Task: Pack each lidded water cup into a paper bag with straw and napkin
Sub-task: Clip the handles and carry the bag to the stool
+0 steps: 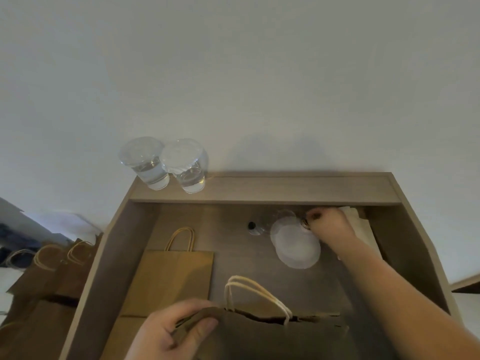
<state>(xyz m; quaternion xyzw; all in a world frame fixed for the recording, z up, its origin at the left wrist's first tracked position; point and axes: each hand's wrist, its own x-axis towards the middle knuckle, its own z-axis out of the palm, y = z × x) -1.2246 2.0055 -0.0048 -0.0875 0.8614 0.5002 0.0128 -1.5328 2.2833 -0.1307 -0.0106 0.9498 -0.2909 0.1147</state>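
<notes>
Two clear water cups stand on the back ledge at the left: one with a clear lid (145, 162) and one with a frosted lid (185, 165). My left hand (176, 331) pinches the left rim of an upright brown paper bag (272, 333) near the front, whose mouth gapes slightly. My right hand (328, 224) reaches to the back right, its fingers closed on white napkins (363, 224). A stack of clear lids (296, 245) lies just left of that hand. No straw can be made out.
A flat brown bag (171, 279) with twine handles lies on the wooden desk (272, 188) left of centre. More brown bags (49, 276) stand on the floor beyond the desk's left side. A small dark hole (251, 225) sits in the desk surface near the lids.
</notes>
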